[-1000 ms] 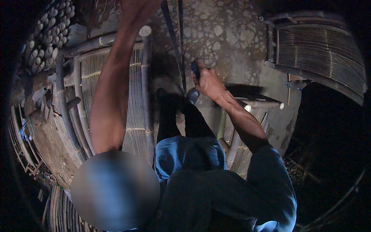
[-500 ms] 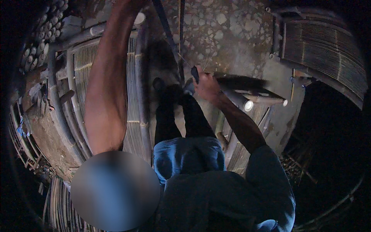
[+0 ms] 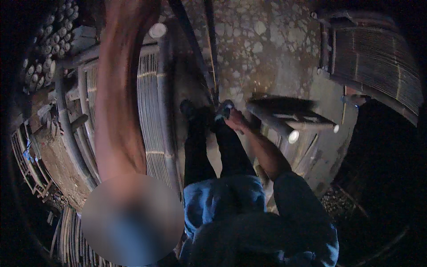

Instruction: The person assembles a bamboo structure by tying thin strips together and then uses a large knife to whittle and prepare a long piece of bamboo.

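Observation:
My right hand (image 3: 235,120) is down beside my right foot, fingers curled closed. A small dark thing (image 3: 227,106) shows at its fingers, too dim to name. Just ahead, a long, narrow, light-edged strip (image 3: 212,51) runs up out of view. A second dark band (image 3: 189,35) slants toward its lower end; I cannot tell if this is a strip or a shadow. My left forearm (image 3: 118,98) reaches up past the upper edge, so my left hand is out of view.
On the left stands a bamboo bench (image 3: 151,107) with a slatted top. A low bamboo seat (image 3: 291,133) is near my right forearm. Another slatted bamboo piece (image 3: 373,58) stands at the far right. Stacked round-ended pieces (image 3: 55,38) lie upper left. Stones (image 3: 260,29) stud the ground ahead.
My right hand has come down and nearer to my foot from higher along the strip. Thin strands seen by it earlier no longer show. My left forearm has shifted a little left.

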{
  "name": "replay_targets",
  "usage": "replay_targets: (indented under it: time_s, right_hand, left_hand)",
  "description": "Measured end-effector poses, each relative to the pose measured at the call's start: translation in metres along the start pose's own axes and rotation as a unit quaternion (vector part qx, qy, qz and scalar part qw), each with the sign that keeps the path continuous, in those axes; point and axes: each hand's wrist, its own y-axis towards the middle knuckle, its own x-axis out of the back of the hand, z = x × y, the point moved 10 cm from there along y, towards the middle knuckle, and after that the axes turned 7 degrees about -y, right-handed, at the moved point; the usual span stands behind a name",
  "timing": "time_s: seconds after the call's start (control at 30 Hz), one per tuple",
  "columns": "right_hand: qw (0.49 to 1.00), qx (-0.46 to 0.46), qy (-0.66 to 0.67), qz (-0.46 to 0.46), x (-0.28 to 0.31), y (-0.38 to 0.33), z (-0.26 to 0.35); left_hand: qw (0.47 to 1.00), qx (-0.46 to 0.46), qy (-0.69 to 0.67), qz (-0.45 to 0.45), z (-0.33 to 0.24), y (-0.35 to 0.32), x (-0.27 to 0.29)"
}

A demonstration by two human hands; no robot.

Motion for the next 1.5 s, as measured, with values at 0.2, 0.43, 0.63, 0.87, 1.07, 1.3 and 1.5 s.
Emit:
replay_targets:
  time_s: [0.2, 0.43, 0.63, 0.87, 1.07, 1.3, 1.5]
  right_hand:
    - [0.89, -0.142, 0.361, 0.239, -0.061, -0.012, 0.011]
    - [0.955, 0.199, -0.175, -0.131, -0.025, -0.01, 0.038]
    - [0.986, -0.066, 0.121, 0.095, -0.049, 0.005, -0.003]
    - [0.976, -0.147, -0.035, 0.154, -0.071, -0.009, -0.053]
    - [0.971, -0.068, -0.214, 0.088, -0.053, 0.003, -0.036]
    - [0.947, -0.126, 0.15, 0.254, -0.105, -0.019, -0.055]
    - [0.985, 0.071, -0.116, -0.107, 0.011, -0.026, -0.003]
  left_hand:
    - [0.949, 0.313, 0.049, 0.006, 0.125, -0.135, 0.027]
    - [0.941, 0.332, -0.041, 0.057, 0.132, -0.14, 0.005]
    - [0.96, 0.277, -0.04, -0.003, 0.134, -0.143, 0.009]
    - [0.96, 0.277, -0.018, -0.038, 0.167, -0.166, 0.027]
    - [0.982, 0.102, 0.158, -0.035, 0.159, -0.164, 0.054]
    - [0.951, 0.181, 0.021, -0.249, 0.055, -0.178, 0.063]
    - [0.946, 0.086, -0.153, -0.274, -0.091, -0.147, 0.195]
